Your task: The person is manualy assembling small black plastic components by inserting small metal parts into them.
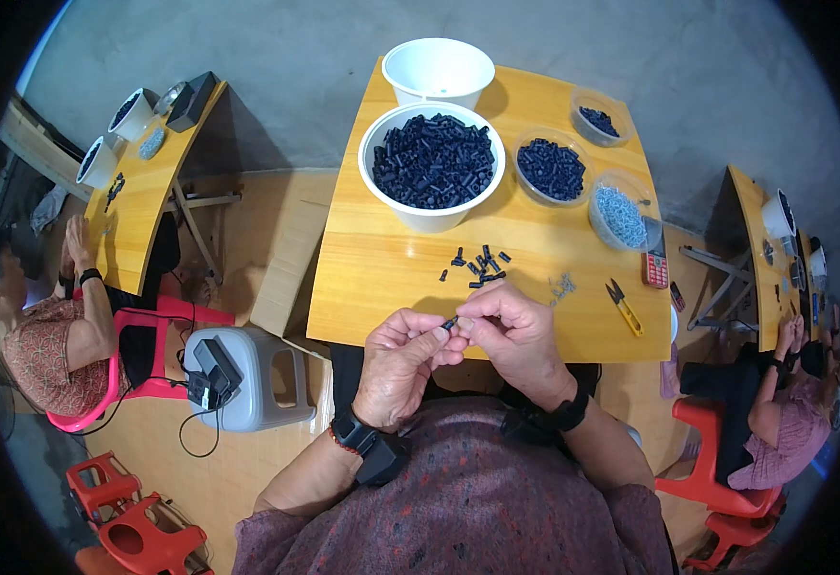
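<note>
Over the table's near edge, my left hand pinches a small black plastic piece between thumb and forefinger. My right hand meets it there, thumb and fingertips pressed together at the piece's right end; what they grip is too small to make out. Just beyond the hands lie several loose black tubular pieces. To their right is a little pile of thin silvery parts. Yellow-handled thread snips lie farther right, blades pointing away.
A white bowl heaped with black pieces stands before another white bowl. Clear tubs hold black pieces and bluish-silver parts. A red-keyed calculator lies right. People sit at side tables; a grey stool stands left.
</note>
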A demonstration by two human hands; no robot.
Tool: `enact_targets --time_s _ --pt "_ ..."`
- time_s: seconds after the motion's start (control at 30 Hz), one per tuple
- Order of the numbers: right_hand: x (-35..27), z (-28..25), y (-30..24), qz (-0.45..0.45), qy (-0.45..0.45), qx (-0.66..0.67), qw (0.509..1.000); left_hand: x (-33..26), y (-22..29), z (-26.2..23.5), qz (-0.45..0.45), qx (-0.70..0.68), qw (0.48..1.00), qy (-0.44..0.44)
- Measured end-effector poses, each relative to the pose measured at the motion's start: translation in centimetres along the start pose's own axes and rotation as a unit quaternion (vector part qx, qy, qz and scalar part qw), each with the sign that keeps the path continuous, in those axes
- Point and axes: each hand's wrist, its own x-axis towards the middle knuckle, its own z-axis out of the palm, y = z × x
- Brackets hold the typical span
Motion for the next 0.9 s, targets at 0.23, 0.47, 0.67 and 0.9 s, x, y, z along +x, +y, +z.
enact_targets --time_s 0.23,0.47,0.67,0.9 --pt "0.1 0.0 -0.2 -0.022 -0.002 -0.024 0.999 -0.4 -0.2 0.6 0.036 0.028 0.999 0.009" --pt "-0.2 0.5 -0.3 -0.043 -0.009 -0.033 0.998 -1.0 -1.1 1.5 0.09 0.049 0.993 0.056" --pt "-0.4 0.1 -0.2 -0.01 -0.047 -0.037 0.998 -1.1 -2.3 0.8 0.108 0.039 0.991 0.063" --pt "0.0 -0.5 -0.8 -0.002 -0.082 -0.01 0.997 -0.5 -1.0 0.6 0.061 0.014 0.997 0.045"
